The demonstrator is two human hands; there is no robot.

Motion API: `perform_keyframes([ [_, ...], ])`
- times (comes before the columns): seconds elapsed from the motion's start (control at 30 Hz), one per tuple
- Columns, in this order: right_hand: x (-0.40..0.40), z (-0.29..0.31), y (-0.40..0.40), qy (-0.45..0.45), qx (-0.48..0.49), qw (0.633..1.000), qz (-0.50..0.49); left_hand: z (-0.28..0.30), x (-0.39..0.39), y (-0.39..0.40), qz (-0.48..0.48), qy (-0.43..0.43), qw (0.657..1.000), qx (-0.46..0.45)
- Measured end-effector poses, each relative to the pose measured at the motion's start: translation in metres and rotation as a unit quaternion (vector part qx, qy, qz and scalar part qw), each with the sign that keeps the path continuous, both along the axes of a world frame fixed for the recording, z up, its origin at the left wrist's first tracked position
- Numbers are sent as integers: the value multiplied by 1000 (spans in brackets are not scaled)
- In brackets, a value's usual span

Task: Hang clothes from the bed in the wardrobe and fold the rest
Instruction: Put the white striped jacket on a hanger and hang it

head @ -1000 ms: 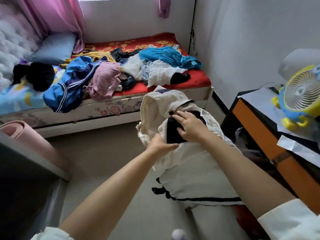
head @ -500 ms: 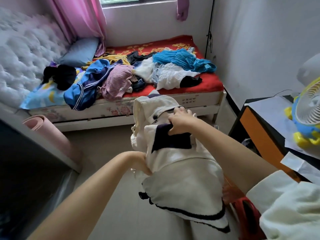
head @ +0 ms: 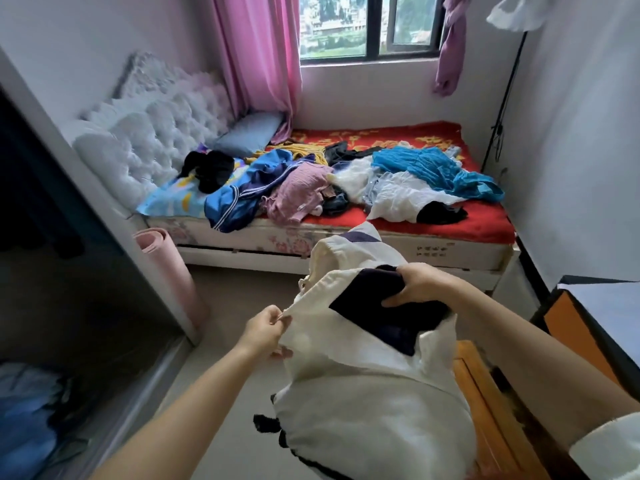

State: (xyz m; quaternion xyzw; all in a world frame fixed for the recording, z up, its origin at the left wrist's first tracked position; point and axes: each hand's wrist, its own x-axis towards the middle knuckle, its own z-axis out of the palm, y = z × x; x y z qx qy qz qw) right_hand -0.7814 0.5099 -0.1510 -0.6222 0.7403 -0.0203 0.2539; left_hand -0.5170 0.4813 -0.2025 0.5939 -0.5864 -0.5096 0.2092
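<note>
I hold a cream-white garment (head: 374,393) with a dark navy collar and black trim in the air in front of me, above the floor. My left hand (head: 266,330) pinches its left edge. My right hand (head: 420,284) grips the dark collar at the top. Behind it stands the bed (head: 398,240) with a red cover. On the bed lies a heap of clothes: a blue jacket (head: 242,195), a pink top (head: 299,192), a turquoise piece (head: 436,168), white pieces (head: 401,199) and a black one (head: 211,169). The open wardrobe (head: 52,271) is at my left.
A rolled pink mat (head: 169,271) leans between the wardrobe frame and the bed. An orange and black desk (head: 588,327) stands at the right, a wooden stool (head: 485,403) below it. Blue clothing (head: 24,420) lies low in the wardrobe. The window and pink curtain (head: 259,57) are behind the bed.
My head has lifted, so the window and wardrobe show now. My left hand slid off the middle of the garment to its left edge; my right hand stays on the dark collar.
</note>
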Motion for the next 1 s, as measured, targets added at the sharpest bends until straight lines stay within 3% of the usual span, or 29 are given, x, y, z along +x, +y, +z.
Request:
perform_keyframes([
  [0.07, 3, 8, -7, -45, -23, 998, -32, 3, -4, 5, 27, 74, 997, 27],
  [0.1, 4, 14, -10, -116, -52, 990, -66, 6, -5, 6, 39, 110, 993, 24],
  [0.2, 4, 51, -17, -335, -176, 907, -187, 24, -9, 4, 61, 187, 976, -98],
  [0.3, 4, 102, -26, -444, -288, 819, -221, 51, -11, -1, 2, 172, 961, -217],
  [0.4, 18, 133, -32, -511, -356, 758, -191, 80, -15, -7, -20, 200, 965, -167],
  [0.5, 39, 152, -36, -596, -380, 688, -165, 98, -27, -15, -35, 176, 981, -79],
  [0.57, 55, 167, -41, -629, -391, 656, -144, 106, -34, -23, -10, 169, 982, -82],
  [0.77, 120, 221, -66, -659, -401, 632, -71, 165, 14, -55, 120, 345, 917, -162],
  [0.87, 166, 249, -82, -668, -395, 631, -24, 196, 63, -62, 155, 323, 903, -236],
  [1.0, 246, 282, -103, -685, -369, 626, 53, 227, 140, -73, 204, 221, 894, -333],
])
